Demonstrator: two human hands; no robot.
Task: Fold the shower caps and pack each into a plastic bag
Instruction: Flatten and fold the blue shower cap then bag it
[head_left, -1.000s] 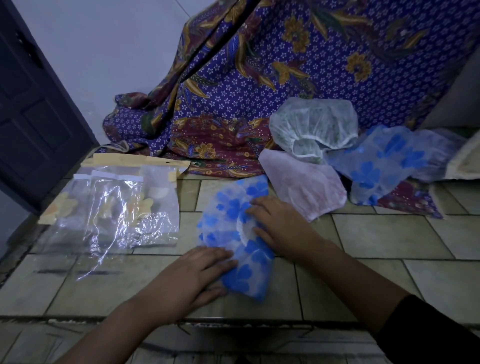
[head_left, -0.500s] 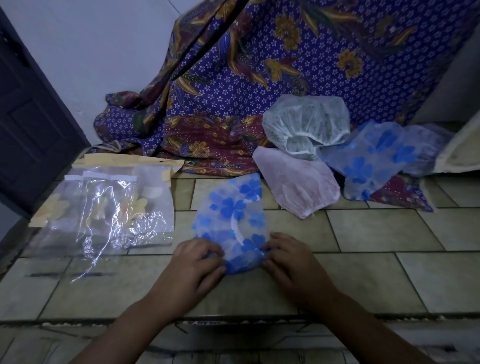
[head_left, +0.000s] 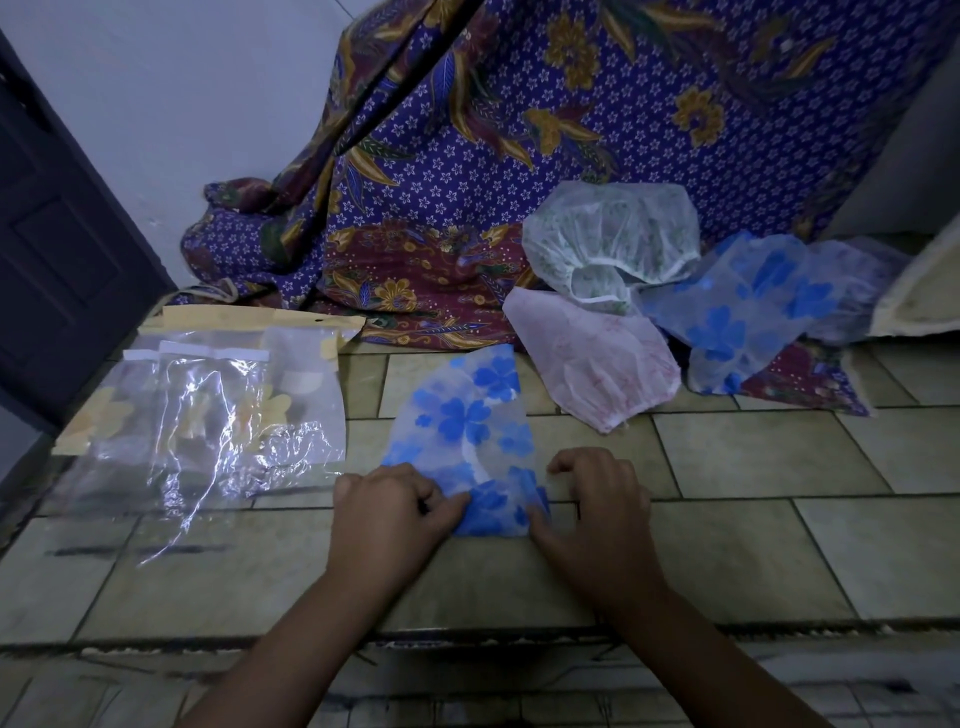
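Shower caps are lying in two places on the tiled ledge (head_left: 727, 457). One blue-flowered shower cap (head_left: 467, 431) is lying flat just in front of me. Three more are sitting in a loose heap at the back right, against the batik cloth (head_left: 519, 130): a green-patterned cap (head_left: 608, 234), a pink cap (head_left: 587, 358) and a second blue cap (head_left: 737, 312).

My left hand (head_left: 389, 512) is pinching the near left corner of the blue-flowered shower cap between curled fingers and thumb. My right hand (head_left: 597, 504) is gripping the near right corner, its fingers bent down onto the film.

I am judging that I am midway through folding this one. It is looking already flattened into a narrow wedge, and its near edge is being readied for turning up.

The plastic bags (head_left: 208, 431) are lying to my left, just beside the cap. Yellowish shapes are showing through them, but I cannot tell whether those are caps already packed.

By my reckoning this fold is needing finishing, this cap is needing bagging, and the three at the back are waiting unfolded.
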